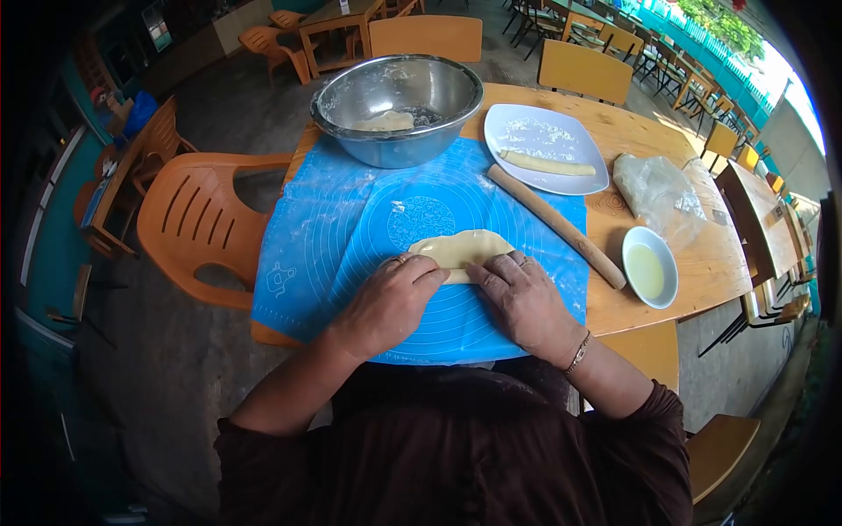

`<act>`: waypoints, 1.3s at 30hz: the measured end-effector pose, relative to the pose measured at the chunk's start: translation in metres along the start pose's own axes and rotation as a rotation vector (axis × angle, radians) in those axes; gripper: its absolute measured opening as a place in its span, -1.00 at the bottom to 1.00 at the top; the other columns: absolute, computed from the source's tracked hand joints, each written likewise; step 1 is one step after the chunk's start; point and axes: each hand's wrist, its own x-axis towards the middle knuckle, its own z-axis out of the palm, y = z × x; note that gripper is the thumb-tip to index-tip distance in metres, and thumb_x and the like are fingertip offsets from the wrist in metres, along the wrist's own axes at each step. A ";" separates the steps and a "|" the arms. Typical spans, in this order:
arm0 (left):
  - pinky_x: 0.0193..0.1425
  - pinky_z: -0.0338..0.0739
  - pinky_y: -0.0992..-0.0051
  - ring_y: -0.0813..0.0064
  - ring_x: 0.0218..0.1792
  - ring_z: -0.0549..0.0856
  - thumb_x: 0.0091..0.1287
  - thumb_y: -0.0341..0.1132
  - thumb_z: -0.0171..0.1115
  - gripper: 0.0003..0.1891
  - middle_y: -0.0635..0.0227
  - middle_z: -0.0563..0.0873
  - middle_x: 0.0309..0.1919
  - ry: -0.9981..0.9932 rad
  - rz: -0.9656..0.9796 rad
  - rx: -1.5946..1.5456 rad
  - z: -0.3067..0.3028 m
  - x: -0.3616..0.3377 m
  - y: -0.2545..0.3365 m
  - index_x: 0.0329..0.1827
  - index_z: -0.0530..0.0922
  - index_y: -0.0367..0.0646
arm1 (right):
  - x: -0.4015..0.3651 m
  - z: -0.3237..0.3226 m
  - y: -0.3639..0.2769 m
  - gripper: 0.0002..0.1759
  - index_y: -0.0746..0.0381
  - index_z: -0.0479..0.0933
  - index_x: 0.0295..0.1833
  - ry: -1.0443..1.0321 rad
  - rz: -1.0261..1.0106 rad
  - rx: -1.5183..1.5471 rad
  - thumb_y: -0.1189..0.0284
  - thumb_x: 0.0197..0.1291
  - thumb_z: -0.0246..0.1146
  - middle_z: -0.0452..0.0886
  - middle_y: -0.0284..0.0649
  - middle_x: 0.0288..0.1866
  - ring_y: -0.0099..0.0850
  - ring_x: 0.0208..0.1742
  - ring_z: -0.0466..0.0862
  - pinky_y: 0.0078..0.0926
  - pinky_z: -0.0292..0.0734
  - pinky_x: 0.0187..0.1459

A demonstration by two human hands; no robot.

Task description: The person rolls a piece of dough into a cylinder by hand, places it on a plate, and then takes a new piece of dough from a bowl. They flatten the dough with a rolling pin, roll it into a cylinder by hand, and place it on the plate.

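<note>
While both hands are at the sheet of dough (463,246), it lies on the blue mat (303,250) near the middle of the table (710,272), its near edge folded into a narrow roll. The left hand (386,302) touches the left end of that edge, fingers curled and close together; the right hand (524,302) touches the right end, fingers bent and thumb at the roll. Whether either hand pinches the dough or only presses it, I cannot tell, as the knuckles hide the undersides. At the far left of the mat stands a steel bowl (396,151), with what seems to be more dough (386,121) inside. To its right is a white plate (526,125) dusted with white powder, holding a rolled strip (548,164). A rolling pin (558,228) lies slantwise, its far end beside the plate and its near end close to a small dish (649,268) of pale yellow liquid. Beyond the dish lies a crumpled plastic bag (658,191). An orange chair (200,210) stands at the table's left side.
</note>
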 end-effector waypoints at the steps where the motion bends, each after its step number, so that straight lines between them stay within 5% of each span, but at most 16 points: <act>1: 0.24 0.52 0.19 0.11 0.03 0.68 0.21 -0.47 0.38 -0.71 0.11 0.70 -0.04 0.000 0.003 0.002 -0.002 0.001 -0.002 0.00 0.67 -0.33 | 0.001 0.000 0.003 -0.59 0.26 0.62 0.14 -0.015 0.019 -0.012 0.49 0.13 0.38 0.61 -0.12 -0.04 -0.11 0.00 0.60 -0.19 0.54 0.10; 3: 0.26 0.50 0.20 0.10 0.06 0.67 0.23 -0.46 0.38 -0.72 0.09 0.70 -0.02 -0.023 -0.140 -0.194 -0.008 0.001 -0.005 0.00 0.68 -0.33 | 0.001 -0.005 0.013 -0.60 0.26 0.63 0.11 -0.020 0.044 0.071 0.48 0.10 0.41 0.59 -0.12 -0.08 -0.10 -0.03 0.59 -0.19 0.53 0.08; 7: 0.25 0.49 0.21 0.10 0.05 0.66 0.24 -0.45 0.38 -0.73 0.13 0.70 -0.05 0.052 -0.130 -0.127 -0.004 0.014 0.001 0.01 0.69 -0.29 | 0.011 -0.009 0.015 -0.63 0.23 0.66 0.02 -0.084 0.134 0.227 0.43 0.05 0.44 0.58 -0.12 -0.08 -0.09 -0.01 0.59 -0.16 0.51 0.10; 9: 0.22 0.47 0.16 0.10 0.02 0.64 0.24 -0.42 0.40 -0.71 0.17 0.70 -0.10 -0.129 -0.124 -0.169 -0.003 0.023 -0.001 0.03 0.71 -0.25 | 0.017 -0.006 0.017 -0.66 0.22 0.67 -0.02 -0.096 0.101 0.214 0.43 0.04 0.45 0.57 -0.12 -0.11 -0.09 -0.03 0.58 -0.15 0.51 0.08; 13: 0.17 0.46 0.17 0.13 -0.03 0.63 0.22 -0.39 0.42 -0.73 0.21 0.69 -0.14 -0.156 -0.109 -0.212 -0.005 0.019 -0.008 -0.01 0.74 -0.21 | 0.016 -0.009 0.024 -0.72 0.19 0.68 -0.10 -0.137 0.072 0.296 0.45 0.01 0.48 0.54 -0.13 -0.15 -0.10 -0.07 0.57 -0.15 0.50 0.04; 21: 0.22 0.41 0.23 0.28 -0.03 0.61 0.17 -0.31 0.49 -0.71 0.32 0.69 -0.15 -0.208 -0.206 0.022 -0.048 -0.011 -0.016 -0.06 0.77 -0.18 | -0.006 -0.033 0.037 -0.71 0.20 0.70 -0.15 -0.134 0.196 0.275 0.42 -0.03 0.53 0.53 -0.14 -0.12 -0.10 -0.01 0.54 -0.18 0.49 0.10; 28: 0.28 0.40 0.16 0.22 0.02 0.64 0.15 -0.32 0.49 -0.73 0.27 0.70 -0.16 -0.073 0.050 0.069 -0.009 0.013 0.011 -0.11 0.74 -0.20 | 0.013 -0.007 0.004 -0.72 0.19 0.71 -0.14 -0.060 0.057 0.163 0.40 -0.02 0.52 0.54 -0.16 -0.09 -0.12 0.03 0.53 -0.18 0.49 0.09; 39: 0.28 0.39 0.19 0.27 -0.05 0.66 0.18 -0.31 0.49 -0.75 0.27 0.74 -0.23 -0.058 -0.092 0.030 -0.043 -0.009 -0.012 -0.14 0.75 -0.24 | -0.013 -0.034 0.031 -0.68 0.21 0.73 -0.14 -0.053 0.177 0.133 0.37 -0.03 0.57 0.59 -0.16 0.00 -0.13 0.08 0.55 -0.18 0.47 0.16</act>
